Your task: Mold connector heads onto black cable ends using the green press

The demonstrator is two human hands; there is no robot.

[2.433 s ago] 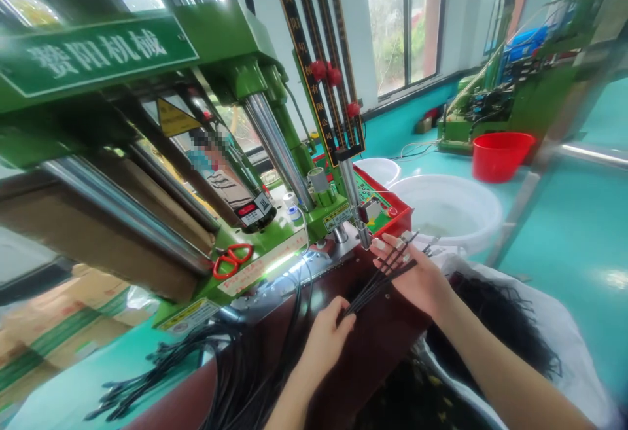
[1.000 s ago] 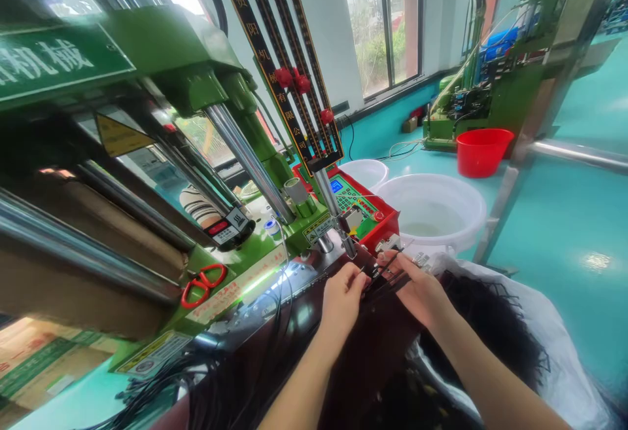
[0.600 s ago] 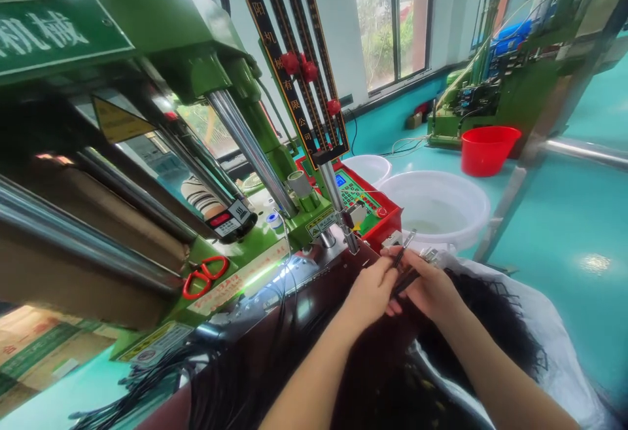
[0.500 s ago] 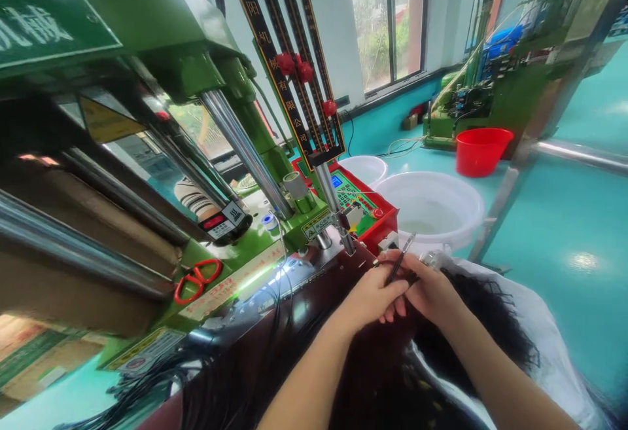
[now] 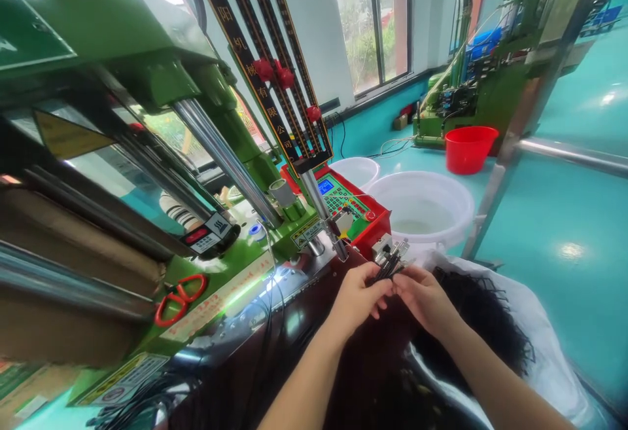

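Note:
A small bundle of black cables with silvery metal connector ends [image 5: 391, 262] sticks up between my two hands, above the dark tabletop's right side. My left hand [image 5: 360, 294] is closed around the bundle, thumb toward the right. On the other side, my right hand [image 5: 426, 294] pinches at the bundle's lower right, its fingertips against the left thumb; what exactly lies between those fingertips is partly hidden. Close to my right forearm, a mass of black cables [image 5: 478, 312] lies in a white bag [image 5: 544, 305]. More black cables [image 5: 142, 398] hang at the lower left.
A green press machine [image 5: 161, 70] with steel columns fills the left. Red-handled scissors [image 5: 180, 299] lie on its base. A red control box [image 5: 380, 227], white tubs [image 5: 464, 220] and a red bucket [image 5: 471, 150] stand beyond. A metal frame post [image 5: 500, 161] rises at right.
The cables' connector ends now stand gathered upright between my hands; before, one thin end pointed up and others sat by the right hand. My right hand has moved slightly lower. The view has shifted.

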